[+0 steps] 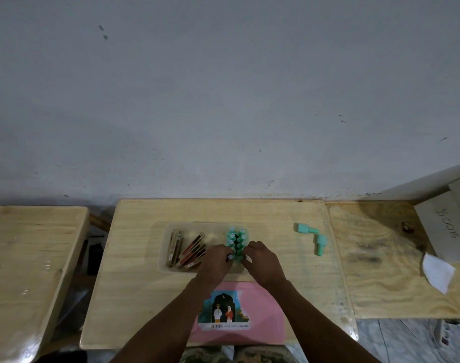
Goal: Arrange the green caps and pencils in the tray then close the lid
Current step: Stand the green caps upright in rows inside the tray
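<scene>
A clear plastic tray (164, 247) sits mid-table. Its left half holds several brown pencil packs (189, 248). Its right half holds several green caps (236, 238) standing in two rows. My left hand (215, 262) and my right hand (261, 260) meet at the near end of the rows, fingers pinched around the nearest green caps (236, 254). Two more green caps (306, 229) (320, 244) lie loose on the table to the right of the tray. The pink lid (263, 310) lies flat near the front edge, partly under my forearms.
A second wooden table (27, 258) stands to the left across a gap. On the right a plywood board (386, 258) carries a grey cardboard box (443, 231) and a white paper scrap (438, 271). A grey wall rises behind.
</scene>
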